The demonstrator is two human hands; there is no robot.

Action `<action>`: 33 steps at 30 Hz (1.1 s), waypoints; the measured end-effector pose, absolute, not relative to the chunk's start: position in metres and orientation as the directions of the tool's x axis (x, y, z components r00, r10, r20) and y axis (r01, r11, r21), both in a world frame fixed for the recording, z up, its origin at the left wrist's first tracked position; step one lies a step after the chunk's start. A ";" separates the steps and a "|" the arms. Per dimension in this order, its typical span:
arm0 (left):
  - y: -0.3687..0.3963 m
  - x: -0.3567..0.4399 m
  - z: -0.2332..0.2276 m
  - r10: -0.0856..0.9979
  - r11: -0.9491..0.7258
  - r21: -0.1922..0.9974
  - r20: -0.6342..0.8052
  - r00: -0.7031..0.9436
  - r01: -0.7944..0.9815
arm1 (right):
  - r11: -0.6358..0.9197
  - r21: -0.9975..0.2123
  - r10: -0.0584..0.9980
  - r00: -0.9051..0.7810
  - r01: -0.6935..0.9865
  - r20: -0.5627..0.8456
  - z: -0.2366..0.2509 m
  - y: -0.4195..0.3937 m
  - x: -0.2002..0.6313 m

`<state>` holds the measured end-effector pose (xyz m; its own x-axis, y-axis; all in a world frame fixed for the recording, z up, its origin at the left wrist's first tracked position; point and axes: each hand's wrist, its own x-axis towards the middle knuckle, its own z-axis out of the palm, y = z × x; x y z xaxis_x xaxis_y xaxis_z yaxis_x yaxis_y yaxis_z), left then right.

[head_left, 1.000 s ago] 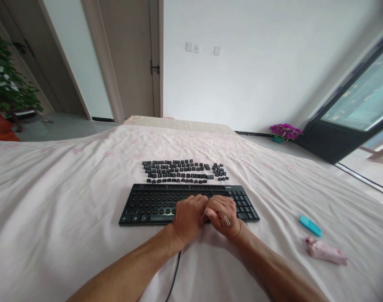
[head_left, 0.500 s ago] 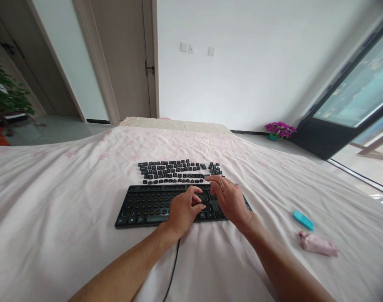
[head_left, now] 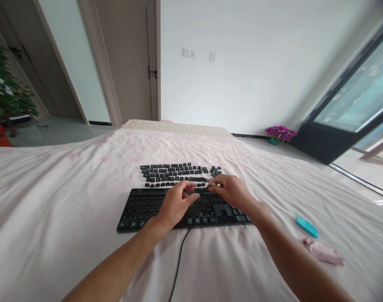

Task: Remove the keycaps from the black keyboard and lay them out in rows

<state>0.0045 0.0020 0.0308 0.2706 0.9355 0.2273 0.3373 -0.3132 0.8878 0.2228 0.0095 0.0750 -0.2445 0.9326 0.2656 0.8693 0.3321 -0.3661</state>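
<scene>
A black keyboard point(head_left: 137, 209) lies on the bed, many of its key positions bare, with keys still along the front row. Over its middle is my left hand point(head_left: 175, 203), thumb and forefinger apart and curved, with nothing visible between them. My right hand point(head_left: 233, 191) is at the far edge of the keyboard, right of my left hand. Its thumb and fingertips are brought together; what they hold, if anything, is too small to make out. Loose black keycaps point(head_left: 166, 170) lie in rows just beyond the keyboard, the nearest partly hidden by my fingers.
A black cable point(head_left: 179, 260) runs from the keyboard toward me. On the pale floral bed sheet point(head_left: 68, 201), to the right, lie a turquoise flat object point(head_left: 307, 227) and a crumpled pink cloth point(head_left: 324, 252). Magenta flowers point(head_left: 281, 133) stand on the floor by the wall.
Both hands have moved away from me toward the keyboard's far edge, uncovering front keys. My left hand has shifted left, and my right fingertips have come down and closed together.
</scene>
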 end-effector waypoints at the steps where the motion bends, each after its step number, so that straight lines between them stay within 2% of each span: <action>1: 0.006 -0.003 0.033 0.934 -0.326 0.867 0.233 0.272 0.377 | 0.286 -0.381 0.945 -0.193 0.879 0.265 0.076 0.024 0.228; 4: 0.015 -0.028 0.035 0.927 -0.353 0.747 0.198 0.318 0.564 | 0.124 -0.390 0.977 -0.043 0.913 0.211 0.078 0.075 0.239; 8: 0.017 -0.057 0.027 0.915 -0.398 0.604 0.205 0.348 0.691 | 0.032 -0.341 0.991 0.014 0.940 0.130 0.071 0.135 0.240; 14: 0.014 -0.069 0.018 0.907 -0.411 0.617 0.201 0.370 0.672 | -0.002 -0.302 0.999 0.015 0.953 0.043 0.050 0.186 0.234; 22: 0.017 -0.067 0.015 0.913 -0.394 0.634 0.185 0.364 0.665 | -0.022 -0.268 0.999 0.014 0.963 -0.032 0.033 0.203 0.240; 33: 0.017 -0.068 0.013 0.900 -0.428 0.614 0.216 0.380 0.664 | -0.043 -0.245 0.999 0.034 0.969 -0.040 0.034 0.201 0.236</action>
